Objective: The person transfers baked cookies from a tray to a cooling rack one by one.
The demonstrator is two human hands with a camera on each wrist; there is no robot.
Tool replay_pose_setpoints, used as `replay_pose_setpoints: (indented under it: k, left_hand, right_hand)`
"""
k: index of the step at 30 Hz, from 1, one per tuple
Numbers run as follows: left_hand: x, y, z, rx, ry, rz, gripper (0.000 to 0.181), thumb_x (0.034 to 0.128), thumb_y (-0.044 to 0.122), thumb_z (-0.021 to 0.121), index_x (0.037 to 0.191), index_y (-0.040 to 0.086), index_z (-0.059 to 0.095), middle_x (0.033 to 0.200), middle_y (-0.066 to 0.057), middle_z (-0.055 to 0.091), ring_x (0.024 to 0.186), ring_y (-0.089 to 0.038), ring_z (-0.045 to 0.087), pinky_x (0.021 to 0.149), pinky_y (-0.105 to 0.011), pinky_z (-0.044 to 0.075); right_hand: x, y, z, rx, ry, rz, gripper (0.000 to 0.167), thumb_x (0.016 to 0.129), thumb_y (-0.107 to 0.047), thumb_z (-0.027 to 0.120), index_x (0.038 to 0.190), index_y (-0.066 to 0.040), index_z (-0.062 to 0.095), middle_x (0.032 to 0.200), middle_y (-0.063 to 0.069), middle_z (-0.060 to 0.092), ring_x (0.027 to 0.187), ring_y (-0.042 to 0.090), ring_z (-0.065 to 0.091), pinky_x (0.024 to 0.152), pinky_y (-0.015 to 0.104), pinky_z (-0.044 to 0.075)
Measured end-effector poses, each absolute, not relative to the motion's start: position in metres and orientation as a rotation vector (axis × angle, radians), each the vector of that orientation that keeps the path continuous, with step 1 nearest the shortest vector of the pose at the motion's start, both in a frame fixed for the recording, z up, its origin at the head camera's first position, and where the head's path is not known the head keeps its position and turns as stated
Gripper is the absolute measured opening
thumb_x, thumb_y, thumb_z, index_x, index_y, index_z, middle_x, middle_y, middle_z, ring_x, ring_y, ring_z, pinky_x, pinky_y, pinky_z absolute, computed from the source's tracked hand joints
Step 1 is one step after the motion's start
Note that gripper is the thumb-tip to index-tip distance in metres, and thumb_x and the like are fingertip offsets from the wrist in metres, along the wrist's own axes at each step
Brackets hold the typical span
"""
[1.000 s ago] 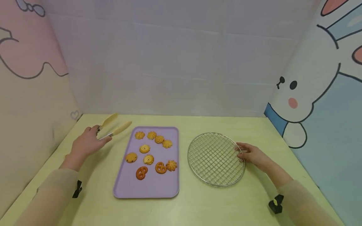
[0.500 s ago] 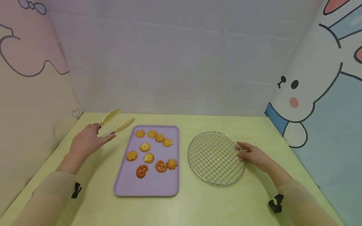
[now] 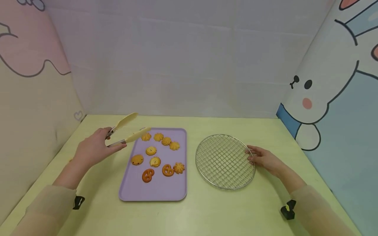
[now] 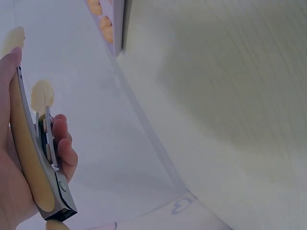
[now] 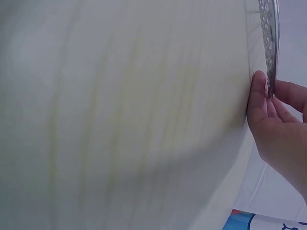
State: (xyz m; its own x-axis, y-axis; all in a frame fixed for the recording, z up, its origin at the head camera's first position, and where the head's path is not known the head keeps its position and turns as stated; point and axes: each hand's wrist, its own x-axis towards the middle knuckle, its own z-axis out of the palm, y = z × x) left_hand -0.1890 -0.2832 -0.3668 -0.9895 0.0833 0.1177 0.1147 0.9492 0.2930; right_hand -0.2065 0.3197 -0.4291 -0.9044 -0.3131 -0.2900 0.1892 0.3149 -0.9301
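Note:
Cream-tipped metal tongs [image 3: 136,135] are gripped by my left hand [image 3: 94,147], their arms spread apart with nothing between the tips. In the left wrist view the thumb and fingers lie on opposite sides of the tongs [image 4: 31,153]. The lower tip overhangs the upper left corner of a lilac tray [image 3: 159,191], close to a piped cookie [image 3: 146,136]. On the right, my right hand [image 3: 267,161] pinches the rim of a round wire rack [image 3: 224,162]. The right wrist view has thumb and fingers on either side of the rack's edge [image 5: 273,43].
Several cookies lie on the tray, among them two pretzels [image 3: 148,175], a round dotted cookie [image 3: 137,160] and a star-shaped one [image 3: 178,167]. The pale green table [image 3: 206,213] meets a white back wall [image 3: 183,65] and printed side panels [image 3: 348,131].
My left hand has moved right with the tongs, bringing their tips to the tray's upper left corner. My right hand and the rack have stayed in place.

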Motion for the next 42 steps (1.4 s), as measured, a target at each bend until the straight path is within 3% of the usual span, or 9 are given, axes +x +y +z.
replay_pose_setpoints:
  k: [7, 12, 18, 24, 33, 42]
  left_hand:
    - [-0.178, -0.271, -0.367, -0.310, -2.950, -0.425, 0.074, 0.0728, 0.072, 0.061, 0.115, 0.012, 0.050, 0.098, -0.006, 0.054, 0.068, -0.018, 0.052, 0.051, -0.031, 0.038]
    - [-0.174, -0.262, -0.372, -0.421, -2.926, -0.418, 0.081, 0.0705, 0.068, 0.067, 0.123, 0.008, 0.051, 0.106, -0.010, 0.061, 0.074, -0.022, 0.059, 0.059, -0.041, 0.048]
    - [-0.165, -0.244, -0.370, -0.490, -2.964, -0.429, 0.082, 0.0662, 0.071, 0.068, 0.119, 0.010, 0.054, 0.103, -0.002, 0.064, 0.072, -0.015, 0.056, 0.059, -0.033, 0.045]
    - [-0.157, -0.228, -0.368, -0.566, -2.982, -0.408, 0.083, 0.0672, 0.066, 0.071, 0.124, 0.008, 0.054, 0.106, -0.001, 0.065, 0.082, -0.016, 0.063, 0.064, -0.038, 0.050]
    - [-0.154, -0.208, -0.372, -0.704, -2.952, -0.210, 0.080, 0.0644, 0.060, 0.075, 0.122, 0.008, 0.056, 0.099, -0.001, 0.065, 0.067, -0.007, 0.056, 0.053, -0.029, 0.045]
    - [-0.158, -0.197, -0.378, -0.796, -2.978, -0.181, 0.072, 0.0657, 0.062, 0.073, 0.116, 0.012, 0.060, 0.086, 0.009, 0.060, 0.064, -0.004, 0.051, 0.054, -0.027, 0.041]
  right_hand:
    - [-0.208, 0.320, -0.431, -0.112, 2.157, -1.620, 0.061, 0.097, 0.001, 0.044, 0.148, 0.006, 0.011, 0.148, 0.033, 0.020, 0.100, 0.000, 0.053, 0.084, 0.020, 0.047]
    - [-0.207, 0.321, -0.432, -0.075, 2.163, -1.615, 0.061, 0.096, 0.003, 0.043, 0.149, 0.004, 0.011, 0.149, 0.031, 0.020, 0.101, 0.000, 0.052, 0.085, 0.020, 0.047]
    - [-0.206, 0.319, -0.430, -0.062, 2.173, -1.607, 0.063, 0.096, 0.003, 0.045, 0.149, 0.003, 0.012, 0.149, 0.030, 0.022, 0.101, -0.001, 0.053, 0.085, 0.021, 0.048]
    - [-0.206, 0.318, -0.431, -0.074, 2.191, -1.596, 0.062, 0.095, 0.004, 0.045, 0.149, 0.004, 0.013, 0.148, 0.031, 0.022, 0.102, -0.001, 0.052, 0.085, 0.022, 0.048]
    - [-0.204, 0.319, -0.431, -0.075, 2.195, -1.605, 0.061, 0.096, 0.004, 0.044, 0.149, 0.004, 0.013, 0.149, 0.030, 0.022, 0.103, -0.001, 0.050, 0.086, 0.020, 0.047]
    - [-0.203, 0.319, -0.430, -0.082, 2.166, -1.629, 0.062, 0.096, 0.003, 0.045, 0.149, 0.003, 0.013, 0.149, 0.030, 0.022, 0.104, 0.001, 0.050, 0.086, 0.020, 0.047]
